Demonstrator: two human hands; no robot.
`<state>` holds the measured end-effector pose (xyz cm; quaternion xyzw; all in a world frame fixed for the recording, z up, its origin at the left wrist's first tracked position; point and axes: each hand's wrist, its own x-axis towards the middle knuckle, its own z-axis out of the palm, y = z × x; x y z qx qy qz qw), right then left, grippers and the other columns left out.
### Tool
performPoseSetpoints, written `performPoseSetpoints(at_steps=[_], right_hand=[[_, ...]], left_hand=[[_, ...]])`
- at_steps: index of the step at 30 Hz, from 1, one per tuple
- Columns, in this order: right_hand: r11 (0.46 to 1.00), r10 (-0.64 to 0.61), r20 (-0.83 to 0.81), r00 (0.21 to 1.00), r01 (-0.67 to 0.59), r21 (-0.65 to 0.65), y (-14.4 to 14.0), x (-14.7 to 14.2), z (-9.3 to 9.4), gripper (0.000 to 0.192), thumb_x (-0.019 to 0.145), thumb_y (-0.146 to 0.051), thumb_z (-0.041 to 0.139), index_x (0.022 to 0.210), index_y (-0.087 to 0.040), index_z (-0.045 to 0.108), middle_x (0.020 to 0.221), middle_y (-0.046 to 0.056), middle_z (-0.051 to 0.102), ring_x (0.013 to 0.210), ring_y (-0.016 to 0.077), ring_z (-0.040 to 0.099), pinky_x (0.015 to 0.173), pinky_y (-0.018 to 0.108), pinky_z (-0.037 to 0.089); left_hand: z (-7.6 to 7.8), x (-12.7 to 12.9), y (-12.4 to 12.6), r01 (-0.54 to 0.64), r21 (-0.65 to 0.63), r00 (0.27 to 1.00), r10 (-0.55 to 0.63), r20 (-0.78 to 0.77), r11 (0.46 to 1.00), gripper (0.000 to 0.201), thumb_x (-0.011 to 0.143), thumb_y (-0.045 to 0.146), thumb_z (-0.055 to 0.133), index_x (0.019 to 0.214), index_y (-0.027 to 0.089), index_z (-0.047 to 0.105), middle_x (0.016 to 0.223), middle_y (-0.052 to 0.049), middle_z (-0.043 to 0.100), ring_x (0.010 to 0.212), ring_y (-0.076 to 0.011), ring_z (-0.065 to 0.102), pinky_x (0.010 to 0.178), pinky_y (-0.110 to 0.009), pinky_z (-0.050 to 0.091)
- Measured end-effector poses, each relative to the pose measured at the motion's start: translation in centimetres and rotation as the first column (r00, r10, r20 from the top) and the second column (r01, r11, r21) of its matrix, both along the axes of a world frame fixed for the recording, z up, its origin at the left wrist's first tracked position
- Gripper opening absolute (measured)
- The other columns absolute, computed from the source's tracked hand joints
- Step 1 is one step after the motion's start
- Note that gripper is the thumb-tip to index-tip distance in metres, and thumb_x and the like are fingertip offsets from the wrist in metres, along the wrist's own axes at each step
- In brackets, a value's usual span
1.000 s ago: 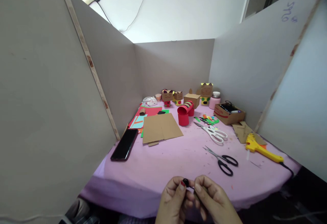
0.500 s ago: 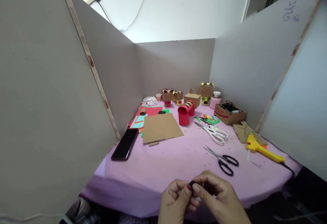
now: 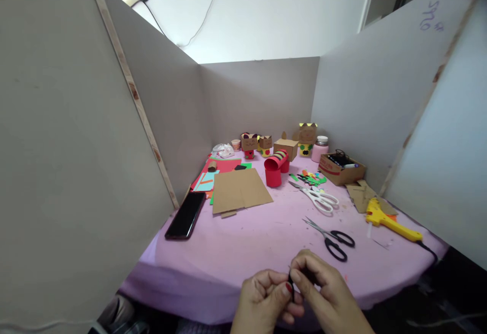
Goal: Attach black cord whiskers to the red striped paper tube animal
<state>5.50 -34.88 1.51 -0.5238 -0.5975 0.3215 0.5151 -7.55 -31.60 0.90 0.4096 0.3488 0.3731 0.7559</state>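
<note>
At the near edge of the pink table (image 3: 243, 242), my left hand (image 3: 266, 301) and my right hand (image 3: 327, 293) meet with fingertips pinched together on a small black piece (image 3: 291, 278). The piece is mostly hidden between thumbs and forefingers, so its shape is unclear. Black-handled scissors (image 3: 335, 240) lie just beyond my right hand.
White scissors (image 3: 321, 199), a yellow glue gun (image 3: 391, 222), cardboard sheets (image 3: 239, 189), a black phone (image 3: 185, 214), red paper cups (image 3: 274, 169), coloured paper scraps (image 3: 310, 177), a brown box of pens (image 3: 341, 167) and small cardboard figures (image 3: 249, 143) lie on the table. Grey partition boards (image 3: 76, 146) enclose it.
My hands have closed in over the small black piece and turned it; it showed as a round dark blob before and is now a thin dark sliver between my fingertips.
</note>
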Motion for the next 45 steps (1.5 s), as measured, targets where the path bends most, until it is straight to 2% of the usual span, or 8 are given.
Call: performPoseSetpoints(at_steps=[5, 8, 11, 15, 24, 30, 40, 45], right_hand=[[0.98, 0.011, -0.385, 0.923, -0.085, -0.178, -0.1, -0.1, -0.4, 0.035, 0.081, -0.054, 0.048, 0.092, -0.021, 0.055, 0.07, -0.002, 0.055, 0.05, 0.0096, 0.049, 0.048, 0.023, 0.039], [0.928, 0.095, -0.479, 0.873, -0.252, -0.275, -0.2, -0.2, -1.1, 0.048, 0.067, -0.058, 0.063, 0.097, -0.021, 0.054, 0.076, -0.001, 0.057, 0.046, 0.0064, 0.046, 0.04, 0.019, 0.035], [0.898, 0.159, -0.442, 0.883, -0.315, -0.306, -0.3, -0.3, -1.4, 0.042, 0.063, -0.054, 0.069, 0.079, -0.018, 0.053, 0.062, -0.005, 0.052, 0.044, 0.0047, 0.039, 0.038, 0.016, 0.03], [0.918, 0.094, -0.352, 0.931, -0.218, -0.331, -0.3, -0.2, -1.5, 0.038, 0.067, -0.052, 0.066, 0.071, -0.016, 0.054, 0.055, -0.006, 0.05, 0.041, 0.0041, 0.036, 0.036, 0.017, 0.027], [0.952, -0.063, -0.408, 0.911, -0.067, -0.297, -0.2, -1.1, -2.3, 0.038, 0.06, -0.05, 0.072, 0.059, -0.018, 0.052, 0.046, -0.007, 0.045, 0.037, 0.0042, 0.031, 0.034, 0.019, 0.02], [0.95, -0.048, -0.421, 0.906, -0.089, -0.3, -0.3, -1.2, -3.1, 0.046, 0.064, -0.062, 0.062, 0.062, -0.017, 0.055, 0.042, -0.007, 0.047, 0.034, 0.0046, 0.033, 0.034, 0.018, 0.025], [0.943, -0.004, -0.43, 0.903, -0.14, -0.302, -0.2, -1.0, -3.4, 0.046, 0.065, -0.062, 0.062, 0.065, -0.016, 0.057, 0.041, -0.007, 0.047, 0.033, 0.003, 0.033, 0.035, 0.016, 0.025], [0.944, -0.013, -0.429, 0.903, -0.13, -0.302, -0.1, -0.5, -3.4, 0.045, 0.064, -0.062, 0.062, 0.065, -0.017, 0.055, 0.042, -0.007, 0.048, 0.032, 0.0029, 0.034, 0.034, 0.016, 0.024]], left_hand=[[0.3, -0.2, 0.1, -0.041, -0.006, 0.998, 0.041, -0.044, 0.999, 0.032, 0.052, 0.039, 0.079, 0.063, 0.013, 0.064, 0.056, -0.004, 0.069, 0.048, -0.0116, 0.061, 0.045, -0.019, 0.04], [0.0, -0.2, 0.2, -0.074, 0.015, 0.997, 0.074, -0.014, 0.997, 0.032, 0.053, 0.038, 0.079, 0.064, 0.012, 0.064, 0.055, -0.003, 0.067, 0.046, -0.0097, 0.058, 0.045, -0.018, 0.04], [-0.4, -0.1, 0.3, -0.118, 0.02, 0.992, 0.117, 0.038, 0.993, 0.031, 0.053, 0.036, 0.079, 0.063, 0.012, 0.062, 0.056, -0.003, 0.068, 0.045, -0.0073, 0.056, 0.044, -0.016, 0.039], [-0.5, 0.0, 0.3, -0.159, 0.002, 0.987, 0.159, 0.036, 0.987, 0.032, 0.051, 0.036, 0.08, 0.065, 0.013, 0.062, 0.055, -0.003, 0.068, 0.043, -0.0073, 0.056, 0.042, -0.015, 0.038], [-0.5, 0.2, 0.3, -0.222, 0.023, 0.975, 0.221, 0.037, 0.975, 0.033, 0.052, 0.036, 0.08, 0.068, 0.013, 0.063, 0.057, -0.004, 0.069, 0.043, -0.009, 0.057, 0.038, -0.016, 0.038], [-0.9, 0.2, 0.4, -0.222, -0.014, 0.972, 0.222, 0.081, 0.975, 0.03, 0.055, 0.035, 0.079, 0.067, 0.012, 0.063, 0.062, -0.004, 0.07, 0.041, -0.0075, 0.058, 0.036, -0.013, 0.035], [-0.5, 0.2, 0.5, -0.196, -0.207, 0.956, 0.234, 0.178, 0.958, 0.032, 0.047, 0.03, 0.084, 0.064, 0.012, 0.064, 0.063, -0.001, 0.067, 0.041, -0.0009, 0.051, 0.038, -0.009, 0.04], [-0.7, 0.0, 0.6, -0.185, -0.154, 0.964, 0.209, 0.162, 0.971, 0.032, 0.047, 0.029, 0.084, 0.064, 0.013, 0.062, 0.052, 0.004, 0.061, 0.039, -0.001, 0.048, 0.038, -0.009, 0.039]])
